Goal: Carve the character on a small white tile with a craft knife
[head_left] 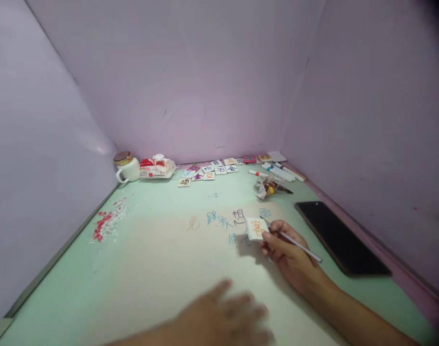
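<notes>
My right hand (291, 254) is closed on a small white square tile (253, 235) bearing an orange character. The same hand holds a slim silver pen-like tool (302, 248), its dark thin tip behind the tile. The tile is tilted up above the table, over handwritten characters (237, 216) in blue, purple and orange. My left hand (219, 317) is blurred at the bottom, low over the table (151, 269), fingers stretched and apart, holding nothing.
Several lettered tiles (208, 176) lie along the back wall. Beside them are a wipes packet (156, 168) and a lidded white mug (128, 170). Markers (279, 172) and a crumpled wrapper (266, 187) lie at right, near a black phone (342, 238). Red and white shavings (106, 221) lie left.
</notes>
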The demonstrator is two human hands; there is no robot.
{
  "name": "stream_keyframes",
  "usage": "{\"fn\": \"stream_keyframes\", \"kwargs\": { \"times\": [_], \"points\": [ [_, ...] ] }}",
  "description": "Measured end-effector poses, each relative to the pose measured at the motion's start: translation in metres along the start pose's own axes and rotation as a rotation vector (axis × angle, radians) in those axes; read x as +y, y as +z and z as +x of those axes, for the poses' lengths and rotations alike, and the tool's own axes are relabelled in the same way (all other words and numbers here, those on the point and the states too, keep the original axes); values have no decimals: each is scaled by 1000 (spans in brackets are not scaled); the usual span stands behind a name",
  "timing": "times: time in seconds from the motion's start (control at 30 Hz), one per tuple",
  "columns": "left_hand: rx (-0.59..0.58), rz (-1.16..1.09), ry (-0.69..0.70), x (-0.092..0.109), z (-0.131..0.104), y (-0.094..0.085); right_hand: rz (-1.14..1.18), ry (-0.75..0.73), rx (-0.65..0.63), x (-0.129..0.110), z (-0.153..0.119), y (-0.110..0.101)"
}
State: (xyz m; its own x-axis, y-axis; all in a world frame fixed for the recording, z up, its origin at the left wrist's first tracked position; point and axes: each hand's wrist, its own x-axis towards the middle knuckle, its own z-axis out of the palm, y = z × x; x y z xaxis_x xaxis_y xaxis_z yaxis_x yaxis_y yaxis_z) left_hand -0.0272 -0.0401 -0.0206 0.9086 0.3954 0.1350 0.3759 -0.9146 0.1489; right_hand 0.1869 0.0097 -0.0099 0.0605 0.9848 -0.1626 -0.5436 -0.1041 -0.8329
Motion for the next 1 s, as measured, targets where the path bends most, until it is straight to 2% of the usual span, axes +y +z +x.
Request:
{"fn": "stream_keyframes", "kwargs": {
  "times": [0.07,0.13,0.17,0.2,0.23,0.3,0.33,0.4,0.43,0.47,0.53,0.57,0.63,0.77,0.83,0.9,0.93,1.0],
  "points": [
    [-18,89,-202,-46,-12,-26,-6,-12,-15,1,-2,1],
    [31,173,-428,-84,-25,-50,-10,-26,-12,1,-2,1],
    [58,199,-510,-93,-31,-58,-11,-33,-2,1,-2,2],
    [72,212,-559,-94,-35,-61,-11,-40,11,0,-2,2],
    [71,209,-581,-85,-37,-61,-10,-45,25,0,-2,2],
    [34,164,-542,-42,-33,-50,-6,-53,46,-1,0,1],
    [1,120,-467,-13,-27,-43,-2,-60,58,-1,1,0],
    [-101,-38,-221,44,-10,-31,0,-64,80,-1,4,-2],
    [-137,-94,-152,67,-1,-27,-3,-60,83,0,5,-2],
    [-185,-134,-102,82,5,-23,-6,-57,84,0,5,-3],
    [-249,-152,-158,91,6,-19,-14,-54,78,-1,5,-3],
    [-272,-130,-219,85,-3,-18,-16,-55,74,-1,5,-4],
    [-306,-39,-334,57,-37,-20,-20,-62,63,0,4,-4],
    [-241,172,-570,-31,-132,-41,-36,-64,42,1,4,-5],
    [-176,235,-686,-76,-162,-56,-51,-59,38,2,4,-5],
    [-73,315,-798,-107,-171,-72,-62,-59,42,2,4,-6],
    [-19,354,-836,-113,-170,-79,-66,-61,46,2,4,-6],
    [57,399,-848,-104,-163,-89,-72,-62,54,2,4,-8]
  ]
}}
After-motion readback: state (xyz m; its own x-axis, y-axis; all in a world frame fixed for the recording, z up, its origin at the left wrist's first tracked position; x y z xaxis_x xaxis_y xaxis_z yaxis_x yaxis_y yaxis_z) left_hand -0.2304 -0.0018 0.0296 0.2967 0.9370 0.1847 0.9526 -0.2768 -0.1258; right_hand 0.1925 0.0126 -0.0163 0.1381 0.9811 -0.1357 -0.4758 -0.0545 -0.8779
